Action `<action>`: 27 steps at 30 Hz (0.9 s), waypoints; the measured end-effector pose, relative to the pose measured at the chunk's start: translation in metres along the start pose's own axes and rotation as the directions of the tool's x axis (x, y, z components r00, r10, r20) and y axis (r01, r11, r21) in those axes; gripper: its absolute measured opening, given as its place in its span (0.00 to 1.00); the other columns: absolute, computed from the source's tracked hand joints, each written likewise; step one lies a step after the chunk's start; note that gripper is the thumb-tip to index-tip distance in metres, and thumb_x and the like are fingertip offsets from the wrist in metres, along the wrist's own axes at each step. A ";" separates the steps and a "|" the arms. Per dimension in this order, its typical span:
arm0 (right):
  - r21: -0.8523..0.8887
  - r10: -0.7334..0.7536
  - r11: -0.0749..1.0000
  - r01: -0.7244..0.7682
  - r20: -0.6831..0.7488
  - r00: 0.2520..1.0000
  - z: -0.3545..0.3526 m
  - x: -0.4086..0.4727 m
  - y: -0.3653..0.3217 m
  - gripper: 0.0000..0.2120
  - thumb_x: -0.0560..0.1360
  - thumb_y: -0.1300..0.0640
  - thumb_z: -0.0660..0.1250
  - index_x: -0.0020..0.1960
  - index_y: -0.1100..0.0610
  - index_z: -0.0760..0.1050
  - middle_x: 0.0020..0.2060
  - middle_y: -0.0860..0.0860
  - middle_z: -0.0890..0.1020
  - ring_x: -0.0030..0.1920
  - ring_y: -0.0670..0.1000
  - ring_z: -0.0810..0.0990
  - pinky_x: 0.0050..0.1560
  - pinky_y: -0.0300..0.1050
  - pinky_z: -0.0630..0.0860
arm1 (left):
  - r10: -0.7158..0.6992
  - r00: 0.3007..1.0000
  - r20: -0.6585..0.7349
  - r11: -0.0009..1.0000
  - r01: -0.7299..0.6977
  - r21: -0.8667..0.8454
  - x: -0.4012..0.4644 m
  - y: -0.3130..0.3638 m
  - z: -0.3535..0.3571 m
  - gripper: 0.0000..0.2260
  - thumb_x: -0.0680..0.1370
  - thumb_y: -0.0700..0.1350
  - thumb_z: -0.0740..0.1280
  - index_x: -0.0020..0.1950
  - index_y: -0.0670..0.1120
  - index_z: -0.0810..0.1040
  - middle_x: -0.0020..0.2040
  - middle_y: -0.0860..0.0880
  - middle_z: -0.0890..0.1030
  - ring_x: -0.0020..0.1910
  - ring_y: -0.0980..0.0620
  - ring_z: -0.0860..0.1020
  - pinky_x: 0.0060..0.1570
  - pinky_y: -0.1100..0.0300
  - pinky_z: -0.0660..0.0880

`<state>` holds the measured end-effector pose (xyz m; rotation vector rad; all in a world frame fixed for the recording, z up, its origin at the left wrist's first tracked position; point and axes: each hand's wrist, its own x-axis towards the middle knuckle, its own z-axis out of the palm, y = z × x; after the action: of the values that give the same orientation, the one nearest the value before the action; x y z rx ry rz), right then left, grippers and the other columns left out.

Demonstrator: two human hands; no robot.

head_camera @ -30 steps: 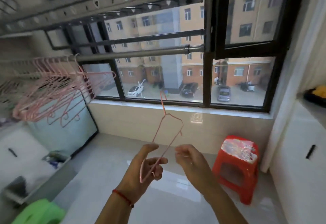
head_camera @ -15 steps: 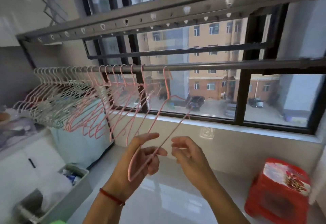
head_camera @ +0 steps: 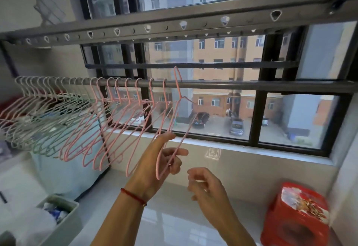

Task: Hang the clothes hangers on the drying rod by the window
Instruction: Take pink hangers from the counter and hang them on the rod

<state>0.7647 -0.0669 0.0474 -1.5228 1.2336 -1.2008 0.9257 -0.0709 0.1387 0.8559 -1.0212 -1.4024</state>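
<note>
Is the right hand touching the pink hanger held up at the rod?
Apart. The head view shows the right hand below the pink hanger, floor visible between; only the left hand holds it.

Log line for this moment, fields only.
phase: hooking | left hand: holds pink hanger | hook: raised at drying rod, not seated | right hand: empty, apart

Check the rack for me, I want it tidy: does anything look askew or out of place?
Only the pink hanger held in the left hand: its hook pokes above the drying rod, apparently not seated. The hung hangers all slant one way, bunched leftward. Nothing looks damaged.
</note>
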 end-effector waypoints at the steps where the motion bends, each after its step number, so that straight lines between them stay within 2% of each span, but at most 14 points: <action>1: -0.007 0.006 1.000 -0.006 0.004 1.000 0.000 -0.002 0.002 0.07 0.80 0.55 0.67 0.52 0.43 0.80 0.49 0.37 0.83 0.49 0.46 0.83 0.54 0.54 0.82 | 0.000 1.000 -0.016 1.000 0.000 0.012 0.003 -0.002 -0.001 0.23 0.76 0.56 0.70 0.64 0.43 0.74 0.48 0.35 0.83 0.30 0.46 0.72 0.37 0.53 0.70; 3: -0.022 0.026 0.999 -0.025 0.023 0.999 0.000 -0.007 0.007 0.08 0.79 0.57 0.67 0.51 0.44 0.80 0.49 0.36 0.83 0.49 0.46 0.83 0.55 0.54 0.82 | 0.001 0.999 -0.038 0.999 0.001 0.043 0.009 -0.004 -0.003 0.20 0.80 0.56 0.66 0.65 0.44 0.72 0.50 0.35 0.84 0.31 0.47 0.73 0.38 0.53 0.72; 7: -0.030 0.068 0.997 -0.067 0.040 0.997 -0.002 -0.019 0.020 0.09 0.76 0.58 0.68 0.50 0.44 0.81 0.47 0.42 0.84 0.45 0.48 0.84 0.52 0.56 0.82 | -0.018 0.999 -0.037 0.999 0.019 0.045 0.018 -0.005 -0.009 0.18 0.81 0.56 0.65 0.66 0.46 0.70 0.52 0.33 0.83 0.30 0.47 0.73 0.36 0.55 0.72; 15: -0.059 0.100 0.994 -0.096 0.051 0.994 -0.008 -0.027 0.031 0.09 0.76 0.57 0.68 0.51 0.44 0.81 0.46 0.41 0.84 0.45 0.47 0.84 0.53 0.54 0.82 | -0.044 0.997 -0.063 0.992 0.051 0.113 0.017 -0.010 -0.018 0.26 0.81 0.59 0.64 0.72 0.43 0.69 0.56 0.32 0.83 0.32 0.47 0.75 0.39 0.53 0.75; 20: -0.058 0.061 0.997 -0.057 0.069 0.996 -0.008 -0.029 0.027 0.09 0.78 0.58 0.67 0.52 0.45 0.80 0.48 0.41 0.83 0.47 0.46 0.83 0.52 0.50 0.83 | -0.095 0.995 -0.037 0.983 0.099 0.152 0.015 -0.009 -0.022 0.24 0.81 0.58 0.64 0.72 0.48 0.67 0.57 0.33 0.83 0.36 0.45 0.78 0.42 0.52 0.76; 22: -0.047 0.043 0.998 -0.040 0.062 0.997 -0.009 -0.026 0.023 0.09 0.79 0.58 0.67 0.53 0.45 0.79 0.48 0.39 0.83 0.49 0.45 0.82 0.53 0.50 0.83 | -0.114 0.992 -0.055 0.974 0.122 0.191 0.013 -0.003 -0.020 0.25 0.79 0.59 0.64 0.71 0.48 0.67 0.56 0.34 0.84 0.42 0.41 0.82 0.46 0.49 0.78; 24: -0.034 0.032 0.999 -0.030 0.041 0.999 -0.012 -0.023 0.019 0.09 0.79 0.58 0.67 0.54 0.45 0.78 0.49 0.39 0.82 0.50 0.45 0.82 0.55 0.49 0.83 | -0.137 0.985 -0.101 0.953 0.159 0.257 0.008 0.003 -0.019 0.29 0.76 0.61 0.65 0.72 0.48 0.68 0.58 0.36 0.84 0.51 0.39 0.85 0.54 0.45 0.81; 26: -0.012 0.015 1.000 -0.015 0.020 1.000 -0.017 -0.021 0.014 0.09 0.80 0.57 0.67 0.55 0.44 0.78 0.50 0.40 0.82 0.51 0.45 0.82 0.56 0.49 0.82 | -0.098 0.981 -0.170 0.897 0.160 0.412 -0.003 0.010 -0.015 0.28 0.80 0.61 0.63 0.75 0.48 0.68 0.62 0.39 0.82 0.57 0.41 0.83 0.61 0.43 0.79; 27: 0.004 0.004 1.000 -0.004 0.009 1.000 -0.020 -0.021 0.011 0.09 0.80 0.57 0.67 0.56 0.44 0.78 0.51 0.40 0.82 0.52 0.45 0.82 0.57 0.50 0.82 | -0.026 0.978 -0.205 0.826 0.137 0.547 -0.011 0.013 -0.012 0.27 0.81 0.60 0.62 0.76 0.48 0.68 0.65 0.41 0.79 0.60 0.43 0.81 0.63 0.44 0.77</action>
<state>0.7411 -0.0492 0.0371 -1.5206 1.2274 -1.1914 0.9423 -0.0607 0.1456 1.4527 -1.2817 -1.0643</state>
